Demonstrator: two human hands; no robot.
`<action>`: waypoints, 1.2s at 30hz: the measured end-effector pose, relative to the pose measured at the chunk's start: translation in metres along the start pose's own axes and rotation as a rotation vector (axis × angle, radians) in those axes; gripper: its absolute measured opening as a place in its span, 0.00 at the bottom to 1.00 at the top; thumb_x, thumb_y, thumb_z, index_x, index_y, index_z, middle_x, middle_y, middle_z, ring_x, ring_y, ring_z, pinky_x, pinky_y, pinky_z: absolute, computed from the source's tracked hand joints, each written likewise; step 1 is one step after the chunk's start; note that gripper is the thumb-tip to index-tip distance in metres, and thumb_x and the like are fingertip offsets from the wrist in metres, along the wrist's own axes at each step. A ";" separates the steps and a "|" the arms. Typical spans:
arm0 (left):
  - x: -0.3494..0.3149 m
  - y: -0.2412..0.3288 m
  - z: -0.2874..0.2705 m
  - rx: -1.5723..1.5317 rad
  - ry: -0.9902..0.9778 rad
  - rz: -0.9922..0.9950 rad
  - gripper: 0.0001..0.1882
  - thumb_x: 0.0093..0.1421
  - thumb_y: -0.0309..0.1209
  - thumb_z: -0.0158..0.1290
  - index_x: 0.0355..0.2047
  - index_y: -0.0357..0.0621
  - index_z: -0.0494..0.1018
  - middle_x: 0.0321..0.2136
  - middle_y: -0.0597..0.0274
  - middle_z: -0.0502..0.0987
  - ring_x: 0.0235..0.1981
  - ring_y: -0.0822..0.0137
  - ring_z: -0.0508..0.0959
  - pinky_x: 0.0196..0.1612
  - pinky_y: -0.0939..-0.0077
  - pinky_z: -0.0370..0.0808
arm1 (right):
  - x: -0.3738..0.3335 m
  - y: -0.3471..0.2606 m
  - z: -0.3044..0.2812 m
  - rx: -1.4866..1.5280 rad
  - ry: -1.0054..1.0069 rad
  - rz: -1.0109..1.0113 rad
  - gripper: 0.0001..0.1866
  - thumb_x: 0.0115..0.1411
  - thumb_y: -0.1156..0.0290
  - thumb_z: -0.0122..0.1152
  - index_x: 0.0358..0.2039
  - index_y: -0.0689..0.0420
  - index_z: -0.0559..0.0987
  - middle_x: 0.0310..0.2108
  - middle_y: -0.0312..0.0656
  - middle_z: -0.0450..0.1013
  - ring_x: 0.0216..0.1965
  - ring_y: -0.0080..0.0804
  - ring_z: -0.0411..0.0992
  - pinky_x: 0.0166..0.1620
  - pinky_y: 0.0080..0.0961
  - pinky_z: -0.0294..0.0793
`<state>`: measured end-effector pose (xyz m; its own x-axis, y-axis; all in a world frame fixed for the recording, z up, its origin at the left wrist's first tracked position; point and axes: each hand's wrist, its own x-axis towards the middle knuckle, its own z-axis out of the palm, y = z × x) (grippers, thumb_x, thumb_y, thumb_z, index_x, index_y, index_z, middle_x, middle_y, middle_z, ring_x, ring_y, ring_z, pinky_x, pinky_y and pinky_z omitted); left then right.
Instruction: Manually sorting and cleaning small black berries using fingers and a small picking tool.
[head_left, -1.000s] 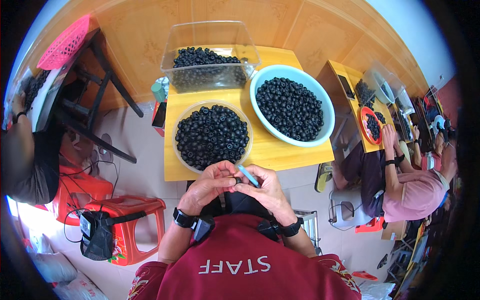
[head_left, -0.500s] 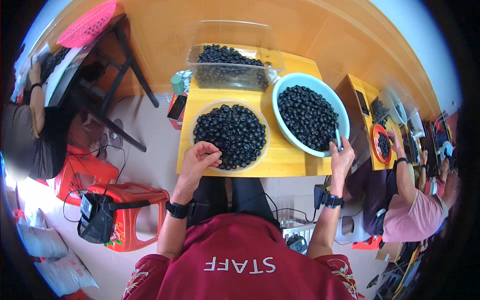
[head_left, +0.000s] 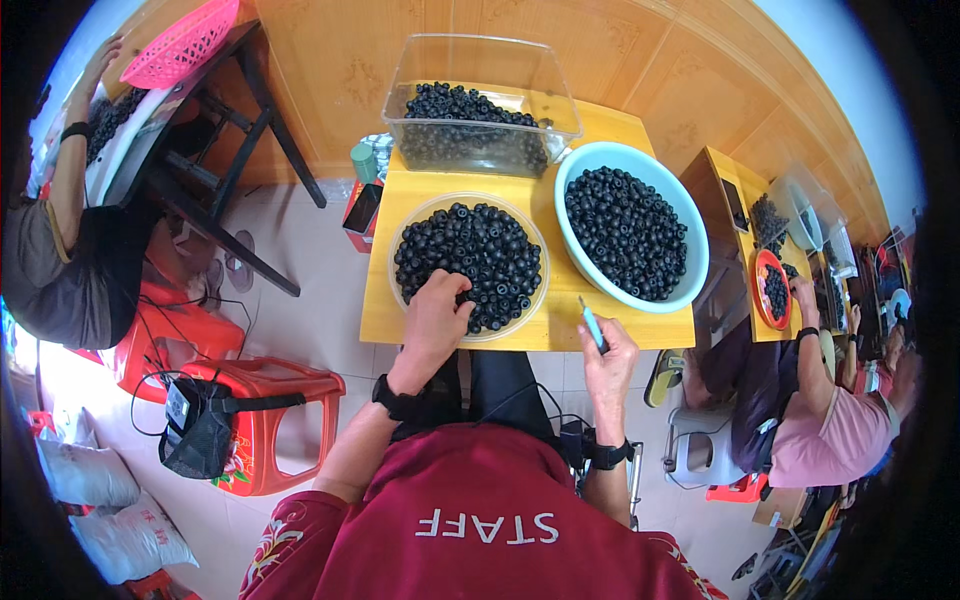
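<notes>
My left hand (head_left: 436, 316) reaches over the near edge of a shallow round clear tray (head_left: 545, 268) heaped with small black ring-shaped pieces (head_left: 470, 250). Its fingers are curled together at the pile; whatever they pinch is hidden. In front of the table's near edge, my right hand (head_left: 609, 364) grips a slim light-blue-handled tool (head_left: 593, 328) with a thin metal tip pointing up and away from me. A pale blue bowl (head_left: 700, 262), full of the same black pieces, stands at the right of the tray. Behind the tray is a clear rectangular bin (head_left: 480, 155), partly filled with them.
All these containers stand on a yellow wooden table (head_left: 380, 320). A phone (head_left: 363, 207) lies on a red box at its left. Red plastic stools (head_left: 290, 375) and a black bag (head_left: 195, 440) are to the left. Other people sit at tables on both sides.
My right hand has left the rim of the pale blue bowl and come left and nearer with the light-blue tool. My left hand has moved right, onto the pile in the tray.
</notes>
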<state>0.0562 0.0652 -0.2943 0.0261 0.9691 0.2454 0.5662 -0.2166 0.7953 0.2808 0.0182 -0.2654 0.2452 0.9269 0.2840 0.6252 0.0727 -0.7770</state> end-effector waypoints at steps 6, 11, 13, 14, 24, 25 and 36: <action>0.001 0.007 0.011 0.264 0.018 0.006 0.11 0.45 0.24 0.55 0.32 0.44 0.70 0.29 0.56 0.70 0.30 0.54 0.72 0.34 0.66 0.68 | -0.013 -0.002 0.011 0.019 -0.064 0.008 0.07 0.48 0.79 0.60 0.30 0.64 0.78 0.20 0.45 0.70 0.19 0.30 0.68 0.23 0.25 0.64; 0.002 -0.008 0.010 0.204 0.084 0.095 0.10 0.46 0.22 0.54 0.31 0.41 0.68 0.27 0.56 0.69 0.29 0.57 0.73 0.31 0.66 0.70 | -0.017 -0.005 0.016 0.059 -0.077 0.020 0.06 0.49 0.78 0.60 0.29 0.63 0.78 0.18 0.40 0.69 0.19 0.21 0.62 0.23 0.20 0.60; 0.004 -0.013 0.002 0.051 0.029 0.007 0.10 0.47 0.21 0.54 0.32 0.40 0.70 0.27 0.58 0.71 0.29 0.62 0.74 0.31 0.71 0.71 | -0.018 -0.009 0.015 0.061 -0.078 -0.003 0.06 0.49 0.78 0.60 0.29 0.63 0.78 0.18 0.41 0.69 0.18 0.22 0.62 0.23 0.20 0.61; 0.005 -0.014 -0.003 -0.102 -0.024 -0.080 0.10 0.48 0.20 0.54 0.33 0.39 0.71 0.28 0.60 0.73 0.28 0.67 0.75 0.31 0.75 0.72 | -0.018 -0.009 0.015 0.061 -0.081 -0.004 0.06 0.49 0.78 0.60 0.29 0.63 0.78 0.18 0.41 0.69 0.18 0.22 0.62 0.23 0.20 0.61; -0.007 0.008 -0.032 -1.444 -0.348 -0.550 0.11 0.56 0.22 0.50 0.40 0.39 0.70 0.35 0.62 0.75 0.34 0.71 0.76 0.39 0.78 0.74 | -0.016 -0.045 0.018 0.153 -0.207 -0.084 0.07 0.49 0.75 0.61 0.30 0.62 0.78 0.19 0.41 0.70 0.18 0.25 0.64 0.22 0.21 0.62; -0.009 0.006 -0.030 -1.446 -0.345 -0.549 0.11 0.56 0.22 0.50 0.40 0.39 0.70 0.35 0.62 0.75 0.34 0.71 0.76 0.39 0.78 0.74 | -0.014 -0.052 0.018 0.167 -0.256 -0.140 0.07 0.49 0.74 0.61 0.30 0.61 0.78 0.21 0.43 0.72 0.18 0.30 0.67 0.23 0.22 0.64; -0.018 0.005 -0.020 -1.583 -0.442 -0.498 0.10 0.57 0.24 0.49 0.40 0.40 0.69 0.35 0.60 0.72 0.37 0.68 0.72 0.41 0.77 0.70 | -0.011 -0.067 0.025 0.036 -0.301 -0.313 0.09 0.48 0.70 0.62 0.31 0.57 0.78 0.21 0.42 0.72 0.18 0.36 0.70 0.22 0.28 0.67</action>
<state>0.0419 0.0443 -0.2835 0.4751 0.8718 -0.1194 -0.7061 0.4587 0.5395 0.2174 0.0123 -0.2304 -0.1829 0.9238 0.3365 0.6078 0.3752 -0.6998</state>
